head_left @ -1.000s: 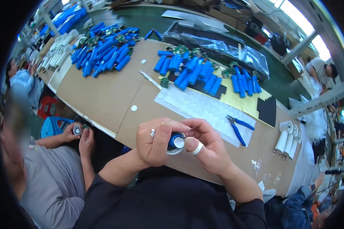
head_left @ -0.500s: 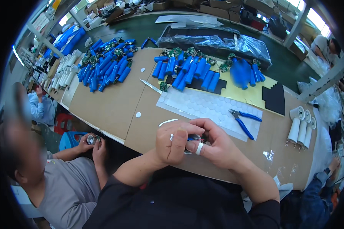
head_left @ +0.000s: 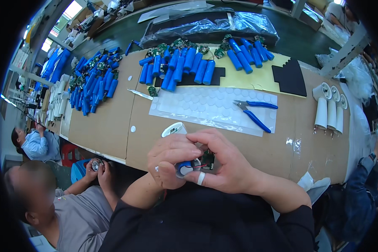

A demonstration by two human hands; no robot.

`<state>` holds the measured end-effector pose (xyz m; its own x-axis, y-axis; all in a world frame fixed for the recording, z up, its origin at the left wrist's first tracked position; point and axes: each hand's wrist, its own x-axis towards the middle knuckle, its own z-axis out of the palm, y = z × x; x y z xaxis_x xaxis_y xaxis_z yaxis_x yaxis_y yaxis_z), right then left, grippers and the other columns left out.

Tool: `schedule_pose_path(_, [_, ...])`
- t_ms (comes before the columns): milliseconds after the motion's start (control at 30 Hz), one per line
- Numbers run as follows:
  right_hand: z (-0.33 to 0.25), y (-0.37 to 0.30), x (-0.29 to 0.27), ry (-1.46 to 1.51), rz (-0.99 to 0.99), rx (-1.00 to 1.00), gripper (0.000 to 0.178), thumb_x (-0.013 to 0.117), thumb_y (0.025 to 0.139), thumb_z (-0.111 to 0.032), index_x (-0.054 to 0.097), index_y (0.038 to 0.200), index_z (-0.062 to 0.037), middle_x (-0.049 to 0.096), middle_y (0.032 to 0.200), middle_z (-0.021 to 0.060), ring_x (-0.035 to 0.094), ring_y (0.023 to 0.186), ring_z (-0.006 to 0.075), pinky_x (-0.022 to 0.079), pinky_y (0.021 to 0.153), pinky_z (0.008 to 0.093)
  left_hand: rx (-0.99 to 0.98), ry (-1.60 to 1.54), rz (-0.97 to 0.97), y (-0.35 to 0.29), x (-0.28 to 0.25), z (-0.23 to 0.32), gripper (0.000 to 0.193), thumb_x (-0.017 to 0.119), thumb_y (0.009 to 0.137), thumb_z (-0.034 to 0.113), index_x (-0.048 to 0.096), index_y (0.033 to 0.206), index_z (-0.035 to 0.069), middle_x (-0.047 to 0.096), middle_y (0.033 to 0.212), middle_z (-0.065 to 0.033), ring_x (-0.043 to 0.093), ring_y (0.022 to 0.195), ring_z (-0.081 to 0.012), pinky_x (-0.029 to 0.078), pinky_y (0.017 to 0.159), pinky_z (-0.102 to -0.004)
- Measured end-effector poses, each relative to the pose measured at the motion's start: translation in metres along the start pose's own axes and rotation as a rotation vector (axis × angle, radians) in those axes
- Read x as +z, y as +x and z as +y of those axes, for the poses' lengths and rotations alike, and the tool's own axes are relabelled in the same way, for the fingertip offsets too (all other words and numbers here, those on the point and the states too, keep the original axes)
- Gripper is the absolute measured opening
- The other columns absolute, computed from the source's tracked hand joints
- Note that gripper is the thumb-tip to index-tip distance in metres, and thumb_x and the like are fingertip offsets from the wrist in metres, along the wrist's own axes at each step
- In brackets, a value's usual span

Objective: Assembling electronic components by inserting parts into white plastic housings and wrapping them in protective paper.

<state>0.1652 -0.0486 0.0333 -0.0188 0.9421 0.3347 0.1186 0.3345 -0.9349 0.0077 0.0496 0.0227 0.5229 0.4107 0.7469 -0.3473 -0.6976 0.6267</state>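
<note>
Grip, left hand (head_left: 169, 152): closed round a white tube (head_left: 173, 129), whose wide end is left showing beyond the fingers.
Blue cylinder (head_left: 183, 165): framed by a pale rim between the two hands, with a white disc seen on its end.
Grip, right hand (head_left: 229, 164): thumb laid beside the cylinder's end, fingers arched over; whether anything is pinched cannot be told.
Circuit board (head_left: 208, 160): partly hidden within the right hand's curve; a red wire (head_left: 200, 166) is seen between it and the cylinder.
Disc sheet (head_left: 210, 107): spread on the table beyond the hands, with blue-handled cutters (head_left: 259, 118) laid across its right part.
Yellow sheet (head_left: 258, 80): topped by more blue cylinders (head_left: 178, 67) and a black notched piece (head_left: 290, 78).
Left pile (head_left: 92, 88): blue cylinders and green boards are heaped together.
Finished-looking row (head_left: 321, 112): three white tubes are lined up at the right.
</note>
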Motion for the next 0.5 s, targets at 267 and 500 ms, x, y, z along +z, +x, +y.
schedule_pose_path(267, [0.005, -0.002, -0.011, 0.06, -0.017, 0.092, 0.064, 0.08, 0.084, -0.021, 0.048, 0.136, -0.0008, 0.053, 0.123, 0.012, 0.055, 0.112, 0.0218, 0.044, 0.096, 0.0337, 0.006, -0.016, -0.059, 0.009, 0.01, -0.008, 0.052, 0.028, 0.11, 0.035, 0.066, 0.103, 0.0, 0.07, 0.084, -0.0136, 0.07, 0.072, -0.0264, 0.056, 0.067, -0.0377])
schedule_pose_path(500, [0.007, -0.004, -0.012, 0.16, 0.023, 0.125, 0.059, 0.075, 0.089, -0.02, 0.047, 0.137, -0.0006, 0.051, 0.123, 0.0106, 0.052, 0.111, 0.0196, 0.042, 0.097, 0.0335, -0.066, 0.055, -0.063, 0.014, 0.015, -0.005, 0.049, 0.03, 0.109, 0.032, 0.066, 0.105, -0.001, 0.07, 0.085, -0.014, 0.069, 0.071, -0.0274, 0.056, 0.066, -0.0364])
